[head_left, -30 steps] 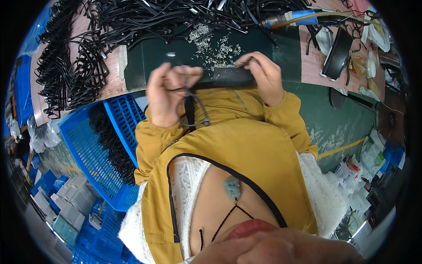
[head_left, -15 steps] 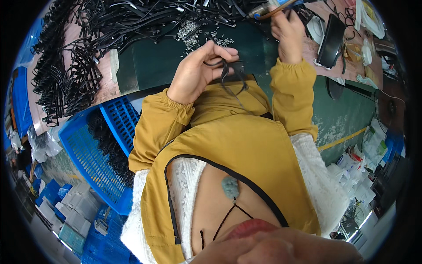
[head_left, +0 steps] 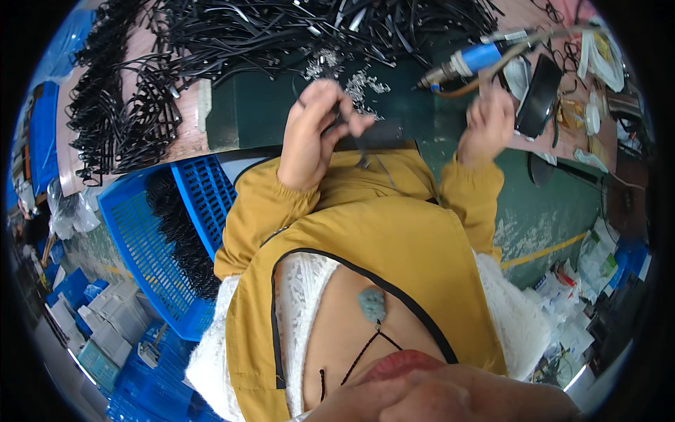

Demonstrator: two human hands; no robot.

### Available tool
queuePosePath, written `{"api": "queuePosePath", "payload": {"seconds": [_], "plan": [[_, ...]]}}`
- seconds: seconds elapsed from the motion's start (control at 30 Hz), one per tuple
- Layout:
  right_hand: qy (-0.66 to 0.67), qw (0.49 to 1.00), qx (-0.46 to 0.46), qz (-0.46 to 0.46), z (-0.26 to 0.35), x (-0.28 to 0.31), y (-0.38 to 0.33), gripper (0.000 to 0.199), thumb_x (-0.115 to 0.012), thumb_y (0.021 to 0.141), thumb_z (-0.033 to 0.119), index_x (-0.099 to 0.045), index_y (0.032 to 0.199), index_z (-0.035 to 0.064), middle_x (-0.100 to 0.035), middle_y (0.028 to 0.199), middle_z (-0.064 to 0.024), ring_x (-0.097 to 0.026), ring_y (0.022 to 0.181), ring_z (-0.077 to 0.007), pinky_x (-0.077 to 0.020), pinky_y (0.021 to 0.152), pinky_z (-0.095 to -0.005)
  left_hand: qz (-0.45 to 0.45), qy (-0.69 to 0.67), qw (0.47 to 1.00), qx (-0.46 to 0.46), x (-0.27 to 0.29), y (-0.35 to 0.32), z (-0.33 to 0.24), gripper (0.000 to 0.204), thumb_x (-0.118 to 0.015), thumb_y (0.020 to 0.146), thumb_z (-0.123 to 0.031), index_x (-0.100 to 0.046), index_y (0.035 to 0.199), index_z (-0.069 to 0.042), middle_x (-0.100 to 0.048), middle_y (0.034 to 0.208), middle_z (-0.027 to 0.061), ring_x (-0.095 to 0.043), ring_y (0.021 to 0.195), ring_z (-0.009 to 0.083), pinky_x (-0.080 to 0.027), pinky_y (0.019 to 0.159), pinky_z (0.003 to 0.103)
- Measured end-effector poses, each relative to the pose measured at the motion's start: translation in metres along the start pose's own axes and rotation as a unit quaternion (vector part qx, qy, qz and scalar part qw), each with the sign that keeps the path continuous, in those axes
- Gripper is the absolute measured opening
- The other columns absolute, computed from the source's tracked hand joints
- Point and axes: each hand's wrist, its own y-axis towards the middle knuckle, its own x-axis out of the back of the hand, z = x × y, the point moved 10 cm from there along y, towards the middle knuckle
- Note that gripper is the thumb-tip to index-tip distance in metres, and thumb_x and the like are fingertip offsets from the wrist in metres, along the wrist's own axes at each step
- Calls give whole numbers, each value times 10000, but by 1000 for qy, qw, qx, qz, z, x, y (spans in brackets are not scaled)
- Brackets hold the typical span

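Note:
My left hand [head_left: 313,137] is raised over the green bench mat [head_left: 246,116] and pinches a thin black frame part [head_left: 349,123] between thumb and fingers; a thin wire end hangs from it toward my yellow jacket. My right hand [head_left: 486,125] is blurred, just below a blue-handled powered screwdriver [head_left: 467,62] with a brown cable. Whether it touches the tool I cannot tell. A dark flat pad [head_left: 376,133] lies at the bench edge between the hands.
Heaps of black frame parts [head_left: 232,35] cover the back of the bench. Small silvery bits [head_left: 362,81] are scattered on the mat. A blue crate [head_left: 151,232] holding more black parts stands at my left. A black case [head_left: 538,95] and clutter lie to the right.
My left hand has lifted the black part from near my chest and moved right. My right hand left the part, reached up to the screwdriver, and now sits just under it.

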Motion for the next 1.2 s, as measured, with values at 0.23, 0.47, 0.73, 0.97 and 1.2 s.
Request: {"api": "queuePosePath", "payload": {"seconds": [0.23, 0.47, 0.73, 0.97, 1.2], "plan": [[-131, 923, -13, 361, -28, -107, -77, 324, -418, 1080, 190, -633, 1010, -43, -619, 1013, -135, -587, 881, -182, -474, 819, -306, 3, -44, 996, 78, 1, -29, 21, 455, -459, 980, -118, -431, 1403, 49, -557, 792, 64, -618, 675, 203, -618, 801, 401], [-181, 925, 76, 326, -17, -84, -73, 185, -509, 1046, 94, -633, 1023, -42, -587, 1004, -124, -565, 710, -164, -471, 679, -280, -109, -69, 956, -263, 18, -35, -17, 244, -336, 1094, -231, -419, 1173, -16, -579, 836, 132, -641, 757, 261, -589, 904, 501], [-179, 937, -84, 289, -59, -77, -75, 101, -685, 959, 11, -672, 1030, -59, -684, 1004, -102, -696, 767, -148, -580, 688, -258, -15, 245, 876, -416, 15, -74, 26, 543, -680, 893, 70, -338, 1301, -40, -578, 1226, 201, -619, 1243, 375, -503, 1072, 482], [-165, 952, -88, 243, -56, -77, -80, 92, -671, 969, -9, -676, 1043, -64, -715, 985, -106, -653, 724, -120, -537, 677, -234, 13, 265, 871, -414, 29, -77, 45, 606, -874, 759, -12, -485, 1224, -23, -645, 1170, 193, -624, 1262, 428, -507, 1065, 502], [-324, 891, 110, 297, -36, -99, -91, 91, -671, 954, -16, -673, 1018, -81, -690, 974, -92, -652, 700, -111, -549, 618, -221, -7, 284, 847, -450, 15, -78, 37, 573, -880, 718, -8, -522, 1166, -11, -655, 1085, 195, -681, 1171, 427, -559, 1000, 440]]}}
